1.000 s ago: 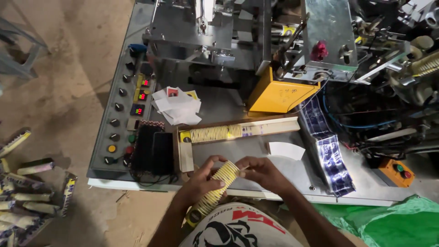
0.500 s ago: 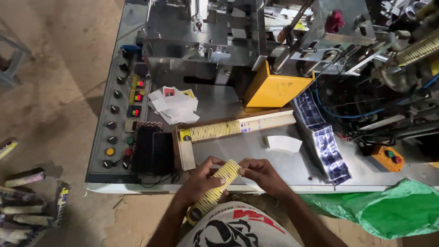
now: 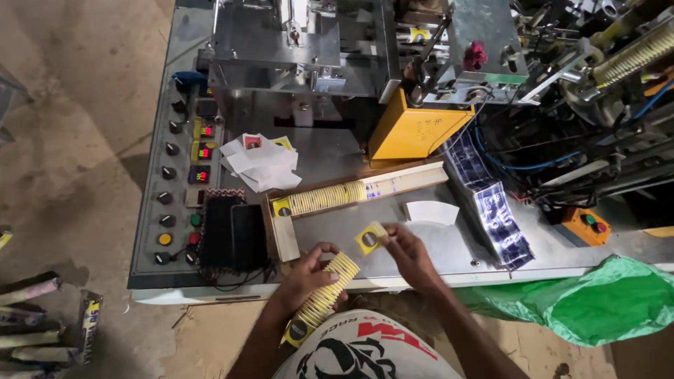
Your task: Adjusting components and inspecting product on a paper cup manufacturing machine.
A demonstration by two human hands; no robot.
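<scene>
My left hand [image 3: 314, 276] grips a long stack of flat yellow cup lids [image 3: 321, 300], slanting from the table edge down toward my lap. My right hand [image 3: 407, 255] pinches a single yellow lid [image 3: 370, 238] with a dark round centre, lifted just off the stack's upper end. Ahead of my hands, a wooden L-shaped guide [image 3: 393, 184] on the metal table [image 3: 337, 231] holds another row of the same yellow lids [image 3: 326, 198].
A control panel [image 3: 179, 182] with knobs, coloured buttons and red displays runs along the left. A black device [image 3: 232, 236] lies beside the guide. White papers [image 3: 261, 163], a yellow chute [image 3: 414, 132], a blue film strip [image 3: 491, 207] and a green bag [image 3: 597, 298] surround the work area.
Both hands were closed together on the lid stack. Now my right hand has pulled one lid off the top and moved right, away from the stack. The view shifted slightly.
</scene>
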